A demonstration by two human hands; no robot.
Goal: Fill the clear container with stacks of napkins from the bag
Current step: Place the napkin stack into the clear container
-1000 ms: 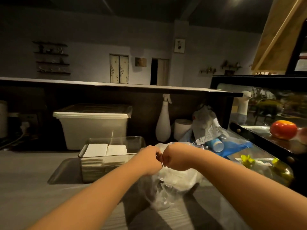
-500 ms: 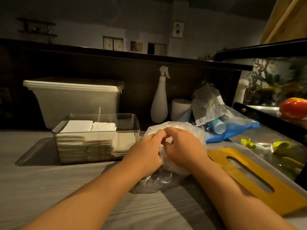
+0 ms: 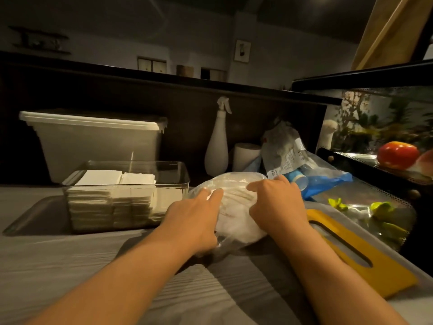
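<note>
Opening the bag (image 3: 234, 184), it seems — left hand (image 3: 196, 216) pressing it with straight fingers (image 3: 214, 194), right hand (image 3: 278, 202) gripping its top — next the plastic must part before napkins (image 3: 243, 231) reach the container (image 3: 164, 164).

The left hand (image 3: 194, 221) presses the bag (image 3: 234, 184), the right hand (image 3: 278, 202) grips it — container (image 3: 169, 199) with napkins (image 3: 100, 178) at its ten o'clock.
</note>
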